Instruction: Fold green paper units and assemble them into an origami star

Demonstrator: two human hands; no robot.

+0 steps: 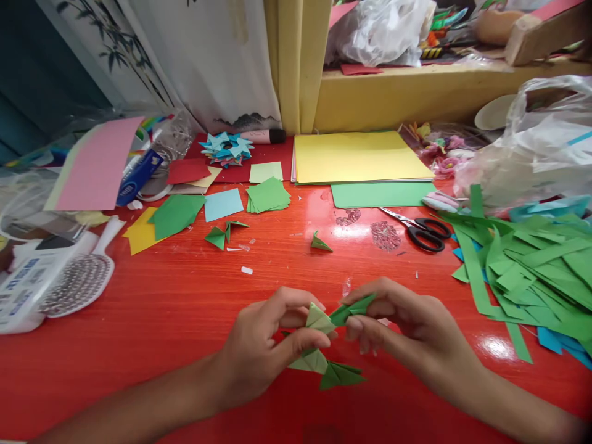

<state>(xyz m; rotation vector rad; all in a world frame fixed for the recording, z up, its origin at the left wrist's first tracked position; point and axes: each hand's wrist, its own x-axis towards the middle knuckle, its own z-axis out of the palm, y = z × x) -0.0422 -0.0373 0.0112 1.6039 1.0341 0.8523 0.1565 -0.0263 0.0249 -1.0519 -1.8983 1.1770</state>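
Note:
Between thumb and fingers, my left hand [272,345] pinches a chain of folded origami paper pieces [319,317], light green and dark green, whose lower part hangs beneath the hand. A dark green folded paper piece [349,312] is gripped by my right hand [402,320]; its left end meets the light green piece, though I cannot tell how far it is tucked in. Beyond the hands lie one small folded green piece [320,242] and a green folded pair [226,234]. Part of the chain is hidden behind my left fingers.
Scissors [419,228] and a heap of green paper strips [531,265] lie at the right. Square green sheets [268,195], yellow paper [361,157] and a blue origami ring [226,149] are at the back. A hairbrush [83,283] rests at the left.

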